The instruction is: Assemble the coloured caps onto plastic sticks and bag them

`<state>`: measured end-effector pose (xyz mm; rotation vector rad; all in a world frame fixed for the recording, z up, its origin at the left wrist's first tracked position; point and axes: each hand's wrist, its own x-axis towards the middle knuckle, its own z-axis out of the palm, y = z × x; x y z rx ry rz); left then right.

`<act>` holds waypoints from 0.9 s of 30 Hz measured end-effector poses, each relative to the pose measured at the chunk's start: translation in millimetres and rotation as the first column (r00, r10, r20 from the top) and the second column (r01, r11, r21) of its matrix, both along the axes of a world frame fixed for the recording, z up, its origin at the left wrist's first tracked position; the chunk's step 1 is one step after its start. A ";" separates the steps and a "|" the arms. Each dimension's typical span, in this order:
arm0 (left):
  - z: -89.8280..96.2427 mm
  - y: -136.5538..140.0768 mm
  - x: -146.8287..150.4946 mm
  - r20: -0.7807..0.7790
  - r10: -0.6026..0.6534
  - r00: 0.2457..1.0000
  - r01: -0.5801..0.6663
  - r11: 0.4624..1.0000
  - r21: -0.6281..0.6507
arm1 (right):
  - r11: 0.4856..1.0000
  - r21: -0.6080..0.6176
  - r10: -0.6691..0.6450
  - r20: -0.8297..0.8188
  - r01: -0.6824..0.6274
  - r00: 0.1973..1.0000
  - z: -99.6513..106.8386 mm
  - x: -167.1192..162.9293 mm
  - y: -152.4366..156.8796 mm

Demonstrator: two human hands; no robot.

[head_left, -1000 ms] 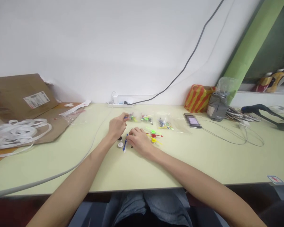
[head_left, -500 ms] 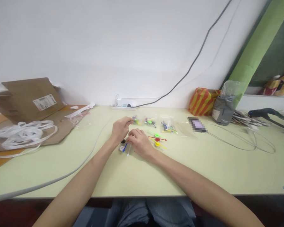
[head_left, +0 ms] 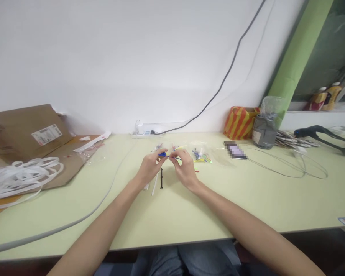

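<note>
Left hand (head_left: 149, 167) pinches a blue piece (head_left: 162, 154) and right hand (head_left: 186, 168) a thin blue rod (head_left: 178, 158) above the middle tabletop (head_left: 172, 218), whether already joined I cannot tell, while a white arrow (head_left: 154, 185) and a black arrow (head_left: 161, 179) lie nearer, still separate.

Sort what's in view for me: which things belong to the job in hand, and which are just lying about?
Likely the job:
- blue parts, pinched by left hand and right hand
- black arrow
- white arrow
- bagged coloured parts

Apparently lying about:
- cardboard box
- white strap
- phone
- striped bag
- power strip
</note>
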<state>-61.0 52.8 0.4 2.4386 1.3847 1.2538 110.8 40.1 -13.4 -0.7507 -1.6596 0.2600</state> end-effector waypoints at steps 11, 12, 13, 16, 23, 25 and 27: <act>0.5 -2.6 5.0 -0.026 0.013 1.000 -0.011 0.997 0.077 | 0.996 -0.094 -0.013 -0.123 0.002 0.992 4.2 5.7 6.9; 0.1 -2.9 5.3 -0.029 -0.005 1.000 0.008 0.998 0.069 | 0.996 -0.091 -0.008 -0.119 -0.003 0.993 4.1 5.9 6.6; -0.6 -3.2 5.9 -0.028 -0.029 0.999 0.031 0.997 0.066 | 0.996 -0.088 0.000 -0.120 -0.010 0.993 3.8 5.9 6.2; -4.2 -3.9 8.2 -0.040 -0.095 0.995 0.098 0.992 0.077 | 0.997 -0.072 0.027 -0.130 -0.037 0.991 2.3 5.0 5.9; -9.9 -2.6 8.3 -0.095 -0.086 0.992 0.091 0.995 0.046 | 0.993 -0.101 0.049 -0.083 -0.057 0.995 0.2 5.4 8.4; -10.4 -1.7 7.8 -0.102 -0.070 0.992 0.074 0.997 0.037 | 0.992 -0.110 0.050 -0.072 -0.058 0.996 0.3 6.0 9.4; -10.4 -1.2 7.8 -0.100 -0.066 0.993 0.069 0.997 0.025 | 0.992 -0.116 0.044 -0.065 -0.051 0.997 0.1 6.7 10.4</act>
